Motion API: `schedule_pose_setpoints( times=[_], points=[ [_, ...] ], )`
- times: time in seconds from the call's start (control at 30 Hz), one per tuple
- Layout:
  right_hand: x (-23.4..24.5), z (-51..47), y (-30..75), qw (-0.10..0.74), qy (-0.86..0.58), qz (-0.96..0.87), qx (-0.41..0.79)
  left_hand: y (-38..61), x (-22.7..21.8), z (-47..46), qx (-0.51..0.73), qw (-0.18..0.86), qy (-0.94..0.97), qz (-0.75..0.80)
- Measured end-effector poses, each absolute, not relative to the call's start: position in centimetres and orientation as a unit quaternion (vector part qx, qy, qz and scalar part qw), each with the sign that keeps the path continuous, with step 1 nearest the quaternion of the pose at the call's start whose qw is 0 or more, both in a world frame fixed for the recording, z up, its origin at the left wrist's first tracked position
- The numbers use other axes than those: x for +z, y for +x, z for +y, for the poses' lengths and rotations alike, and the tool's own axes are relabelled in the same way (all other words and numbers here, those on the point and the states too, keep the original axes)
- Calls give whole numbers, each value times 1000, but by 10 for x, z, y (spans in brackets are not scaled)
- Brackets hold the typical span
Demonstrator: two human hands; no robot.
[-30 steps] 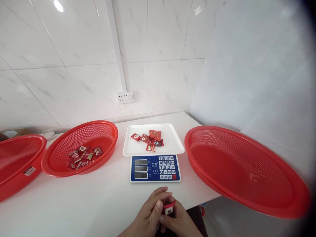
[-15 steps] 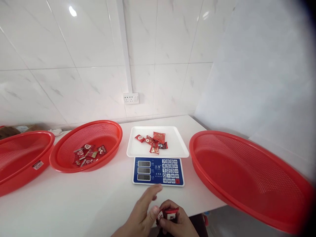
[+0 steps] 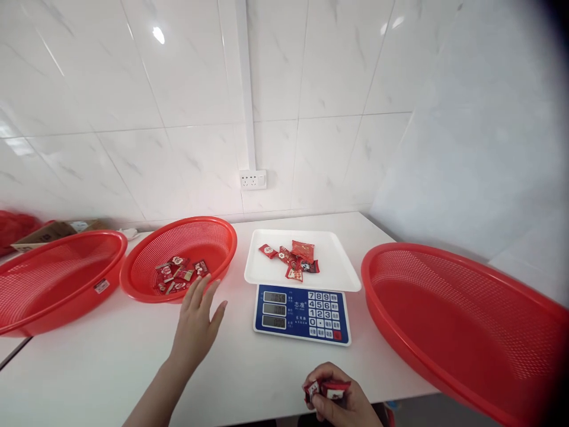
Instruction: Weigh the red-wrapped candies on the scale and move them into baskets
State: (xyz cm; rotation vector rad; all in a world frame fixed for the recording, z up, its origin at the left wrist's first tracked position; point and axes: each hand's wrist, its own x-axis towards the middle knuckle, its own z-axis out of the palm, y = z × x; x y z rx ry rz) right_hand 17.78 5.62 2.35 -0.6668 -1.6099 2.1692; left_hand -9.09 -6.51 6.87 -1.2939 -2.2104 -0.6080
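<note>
Left hand (image 3: pixel 195 326) lies outstretched, spread, by the middle basket (image 3: pixel 217 252); right hand (image 3: pixel 351 408) pinches red packets (image 3: pixel 336 391).

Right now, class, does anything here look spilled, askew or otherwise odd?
The right basket juts past the front edge of the table, so it may be only partly supported. Nothing appears spilled: the packets on the tray lie loosely heaped within its rim.

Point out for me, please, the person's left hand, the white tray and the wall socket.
Left hand (image 3: pixel 196 327): head view, on the back of the hand.
White tray (image 3: pixel 335 261): head view, on its bare right part.
Wall socket (image 3: pixel 253 179): head view, middle of its faceplate.
</note>
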Motion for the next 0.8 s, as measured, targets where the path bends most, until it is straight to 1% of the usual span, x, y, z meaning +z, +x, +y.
schedule_pose_setpoints(
  times=[0.07, 0.17, 0.3, 0.47, 0.53, 0.63, 0.8],
  points=[
    [22, 56, 179, 176, -240, -572, 764, -107, 68, -63, -189, 278, -468, -817],
    [21, 54, 178, 170, -245, -577, 760, -129, 66, -62, -138, 285, -463, -828],
    [21, 53, 178, 166, -246, -586, 754, -159, 67, -68, -93, 275, -473, -832],
    [23, 53, 178, 147, -240, -588, 758, -198, 78, -93, -44, 232, -460, -856],
    [23, 52, 177, 135, -245, -594, 754, -211, 87, -108, -25, 224, -432, -873],
    [22, 51, 177, 142, -253, -595, 749, -226, 103, -131, -20, 220, -362, -906],
    [23, 51, 173, 154, -246, -600, 745, -259, 125, -172, -18, 158, -206, -965]
  ],
)
